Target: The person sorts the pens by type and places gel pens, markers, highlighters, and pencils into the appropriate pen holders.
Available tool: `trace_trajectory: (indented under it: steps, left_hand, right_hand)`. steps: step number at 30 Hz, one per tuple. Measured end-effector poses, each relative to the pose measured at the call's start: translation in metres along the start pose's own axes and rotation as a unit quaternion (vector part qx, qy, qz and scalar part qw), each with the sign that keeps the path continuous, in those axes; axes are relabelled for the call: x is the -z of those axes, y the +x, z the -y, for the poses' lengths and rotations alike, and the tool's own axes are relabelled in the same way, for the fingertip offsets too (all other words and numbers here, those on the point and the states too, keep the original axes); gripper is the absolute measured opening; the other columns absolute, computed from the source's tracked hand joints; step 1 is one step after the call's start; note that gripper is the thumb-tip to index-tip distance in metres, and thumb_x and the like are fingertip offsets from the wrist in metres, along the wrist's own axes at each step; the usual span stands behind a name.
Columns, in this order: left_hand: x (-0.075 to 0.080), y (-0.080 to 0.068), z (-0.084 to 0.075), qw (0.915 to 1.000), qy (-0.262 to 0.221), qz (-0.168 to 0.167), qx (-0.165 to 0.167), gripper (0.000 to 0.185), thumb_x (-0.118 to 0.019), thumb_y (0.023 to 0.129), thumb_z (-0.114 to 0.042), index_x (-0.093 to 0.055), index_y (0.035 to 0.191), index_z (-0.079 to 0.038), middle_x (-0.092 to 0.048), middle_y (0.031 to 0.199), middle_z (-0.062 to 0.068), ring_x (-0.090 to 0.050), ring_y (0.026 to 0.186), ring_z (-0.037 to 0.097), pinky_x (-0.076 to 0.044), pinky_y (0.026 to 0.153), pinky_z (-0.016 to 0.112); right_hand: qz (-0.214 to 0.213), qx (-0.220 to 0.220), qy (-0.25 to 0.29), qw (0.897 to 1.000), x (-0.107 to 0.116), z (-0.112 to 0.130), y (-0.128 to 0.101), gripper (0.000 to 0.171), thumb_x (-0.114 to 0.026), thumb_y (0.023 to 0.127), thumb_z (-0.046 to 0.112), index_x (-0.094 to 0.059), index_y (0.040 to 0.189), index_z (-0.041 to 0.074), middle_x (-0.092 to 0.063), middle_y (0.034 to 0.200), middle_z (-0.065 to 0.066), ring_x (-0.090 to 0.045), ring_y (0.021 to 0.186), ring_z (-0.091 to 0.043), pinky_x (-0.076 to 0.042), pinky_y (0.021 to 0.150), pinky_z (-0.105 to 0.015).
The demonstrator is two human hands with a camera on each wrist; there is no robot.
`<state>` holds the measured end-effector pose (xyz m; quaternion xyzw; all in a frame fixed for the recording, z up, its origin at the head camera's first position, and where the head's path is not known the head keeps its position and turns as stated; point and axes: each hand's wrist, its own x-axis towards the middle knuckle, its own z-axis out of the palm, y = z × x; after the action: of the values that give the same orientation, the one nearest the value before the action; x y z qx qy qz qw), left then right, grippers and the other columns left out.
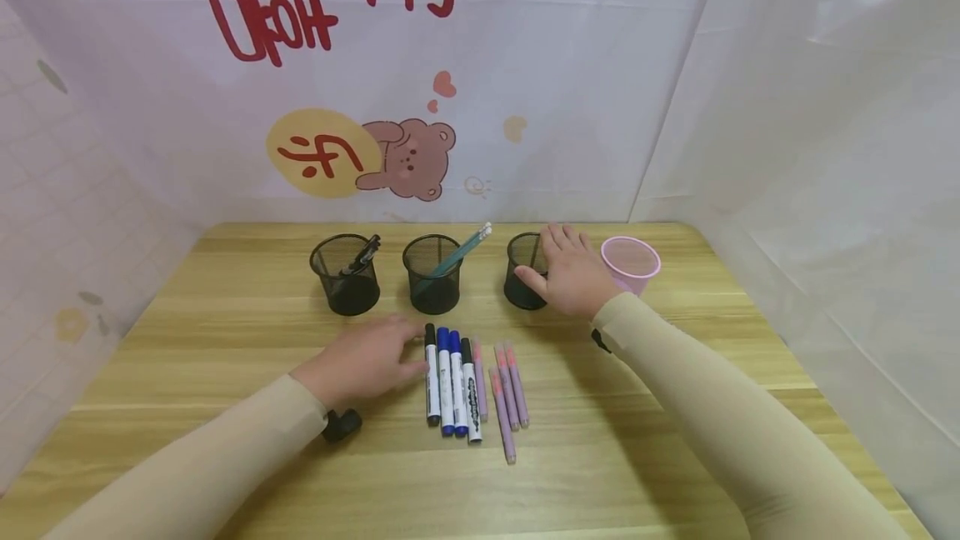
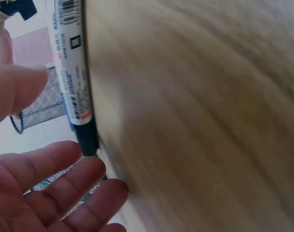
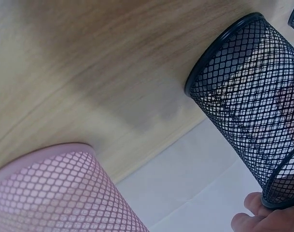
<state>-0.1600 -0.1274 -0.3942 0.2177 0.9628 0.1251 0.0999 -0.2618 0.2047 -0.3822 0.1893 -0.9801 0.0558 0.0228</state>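
My left hand [image 1: 405, 350] lies low over the wooden table [image 1: 225, 332], fingers relaxed and spread, tips just short of a black-capped marker [image 1: 431, 373]. In the left wrist view the open palm [image 2: 50, 188] is next to that marker [image 2: 72, 72] and holds nothing. Beside it lie two blue markers [image 1: 450, 382], another black one [image 1: 470, 390] and several purple pens [image 1: 507, 390]. My right hand [image 1: 566, 269] wraps the right black mesh cup [image 1: 521, 273], thumb on its front wall. The right wrist view shows this cup [image 3: 243, 96] with a fingertip [image 3: 253, 220] at its rim.
Two more black mesh cups stand in the row: the left one [image 1: 347, 277] holds a black pen, the middle one [image 1: 432, 277] a teal pencil. A pink mesh cup [image 1: 632, 261] stands just right of my right hand, also in the right wrist view [image 3: 55, 193]. White sheets wall the table.
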Motion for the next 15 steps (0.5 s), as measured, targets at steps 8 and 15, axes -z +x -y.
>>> trace_trajectory:
  steps: [8, 15]
  left_hand:
    - [-0.004, 0.010, 0.001, 0.9997, -0.012, 0.017, 0.011, 0.067, -0.069, 0.098, -0.051, -0.059, 0.148, -0.008, -0.061, 0.150, 0.012, -0.056, 0.143, 0.032, -0.045, 0.120, 0.051]
    - [-0.009, 0.018, -0.002, 0.9984, -0.025, 0.028, 0.042, 0.081, -0.069, 0.096, -0.059, -0.051, 0.155, -0.007, -0.057, 0.155, 0.014, -0.054, 0.144, 0.032, -0.044, 0.120, 0.050]
  right_hand:
    - [-0.008, 0.005, -0.008, 1.000, 0.000, -0.005, 0.003, 0.102, -0.029, 0.104, 0.074, -0.022, 0.163, -0.009, -0.023, 0.171, -0.029, -0.020, 0.160, -0.047, -0.017, 0.131, -0.061]
    - [-0.004, 0.004, 0.003, 1.000, -0.002, -0.001, 0.002, 0.102, -0.030, 0.104, 0.075, -0.021, 0.164, -0.008, -0.021, 0.172, -0.028, -0.018, 0.161, -0.047, -0.015, 0.132, -0.061]
